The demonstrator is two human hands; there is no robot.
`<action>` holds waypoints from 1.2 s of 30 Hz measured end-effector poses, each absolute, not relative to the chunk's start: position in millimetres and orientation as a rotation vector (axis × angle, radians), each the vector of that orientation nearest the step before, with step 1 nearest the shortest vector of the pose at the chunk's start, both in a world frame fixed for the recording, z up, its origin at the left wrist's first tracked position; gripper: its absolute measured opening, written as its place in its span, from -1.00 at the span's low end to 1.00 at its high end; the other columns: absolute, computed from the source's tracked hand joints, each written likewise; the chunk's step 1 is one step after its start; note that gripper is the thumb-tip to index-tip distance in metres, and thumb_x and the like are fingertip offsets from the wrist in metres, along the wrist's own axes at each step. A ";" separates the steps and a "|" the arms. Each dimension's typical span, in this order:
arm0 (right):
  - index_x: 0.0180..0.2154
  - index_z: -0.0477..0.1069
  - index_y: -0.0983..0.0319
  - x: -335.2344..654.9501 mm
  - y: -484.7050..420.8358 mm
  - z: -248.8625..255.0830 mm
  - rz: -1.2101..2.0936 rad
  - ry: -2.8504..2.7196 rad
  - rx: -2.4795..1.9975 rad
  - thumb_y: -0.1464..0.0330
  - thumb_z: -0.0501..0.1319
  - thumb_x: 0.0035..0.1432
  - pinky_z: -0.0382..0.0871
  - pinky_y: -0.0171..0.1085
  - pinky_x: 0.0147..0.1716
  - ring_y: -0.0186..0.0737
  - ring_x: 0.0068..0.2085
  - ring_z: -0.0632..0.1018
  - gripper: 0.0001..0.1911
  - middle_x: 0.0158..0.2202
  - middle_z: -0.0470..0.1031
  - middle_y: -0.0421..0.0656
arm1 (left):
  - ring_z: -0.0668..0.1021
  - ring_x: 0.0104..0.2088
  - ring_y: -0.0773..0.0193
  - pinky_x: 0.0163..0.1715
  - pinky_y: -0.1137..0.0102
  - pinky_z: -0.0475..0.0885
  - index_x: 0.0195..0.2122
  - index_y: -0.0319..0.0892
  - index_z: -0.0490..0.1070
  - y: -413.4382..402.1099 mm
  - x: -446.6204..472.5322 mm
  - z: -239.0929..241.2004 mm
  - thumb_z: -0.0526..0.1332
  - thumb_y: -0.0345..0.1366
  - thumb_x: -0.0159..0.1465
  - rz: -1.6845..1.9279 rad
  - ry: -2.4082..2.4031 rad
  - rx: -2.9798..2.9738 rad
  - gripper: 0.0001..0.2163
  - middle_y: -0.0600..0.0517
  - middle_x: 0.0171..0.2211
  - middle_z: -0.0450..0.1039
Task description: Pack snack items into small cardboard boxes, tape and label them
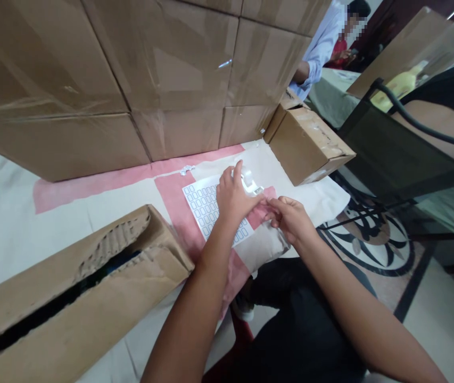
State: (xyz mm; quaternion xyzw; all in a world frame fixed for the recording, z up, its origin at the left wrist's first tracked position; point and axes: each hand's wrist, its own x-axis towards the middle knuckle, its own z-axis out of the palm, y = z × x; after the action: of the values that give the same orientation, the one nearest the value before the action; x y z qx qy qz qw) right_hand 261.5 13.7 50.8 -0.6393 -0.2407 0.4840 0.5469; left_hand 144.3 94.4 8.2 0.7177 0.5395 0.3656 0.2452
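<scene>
My left hand is wrapped round a small white tape dispenser, which rests over a printed sheet. Close by on the right, my right hand has its thumb and fingers pinched together just off the dispenser's front end. Whatever lies between those fingertips is too small to make out. Under my left hand and wrist is the white sheet with rows of blue-outlined boxes. Beneath it spreads a pink and white cloth. A few crumpled white scraps lie beyond the sheet.
A wall of taped cardboard boxes stands behind the sheet. A smaller carton is at the right; a torn-open carton lies front left. Farther right are a mesh-backed chair with a seated person, and another person in a light-blue sleeve.
</scene>
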 end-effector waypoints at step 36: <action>-0.59 0.16 0.19 249.1 22.5 7.4 1.022 -0.626 -1.557 0.21 0.39 -0.20 0.03 -0.43 -0.73 -0.44 -0.74 0.26 -0.60 -0.71 0.38 -0.18 | 0.01 0.49 -0.12 0.46 0.08 0.00 0.46 0.00 -0.09 89.6 153.2 3.9 0.39 -0.05 0.04 0.889 1.379 1.751 0.00 -0.15 0.50 -0.17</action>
State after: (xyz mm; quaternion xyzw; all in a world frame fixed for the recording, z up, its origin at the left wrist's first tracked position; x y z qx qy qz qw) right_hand 249.1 22.5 7.4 -0.6591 -0.2650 0.4325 0.5552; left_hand 153.2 89.6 3.9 0.6800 0.5355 0.3454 0.3627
